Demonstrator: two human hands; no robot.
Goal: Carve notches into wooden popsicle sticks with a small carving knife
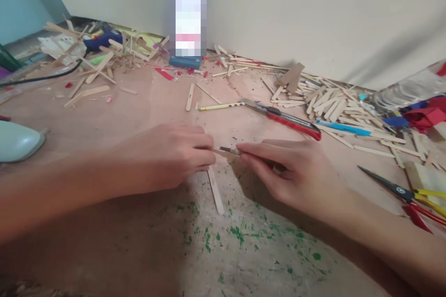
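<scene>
My left hand (184,151) is closed, its curled fingers low over the worktop and holding a flat wooden craft stick (216,192). The stick's lower end sticks out toward me; its upper part is hidden under the fingers. My right hand (292,171) pinches a slim pen-like tool (232,150) with a metal collar and a dark tip. That tip points left, close to my left fingertips. Most of the tool is hidden in the hand, and its exact kind is unclear. Beyond both hands lie a red utility knife (292,123) and a yellow patterned pencil (223,106).
Loose craft sticks (331,102) are heaped at the back right, with a blue pen (343,127) nearby. Open scissors (400,190) lie at the right. A blue glue gun (104,39) rests among sticks at the back left. A blurred phone-like screen (188,14) stands against the wall.
</scene>
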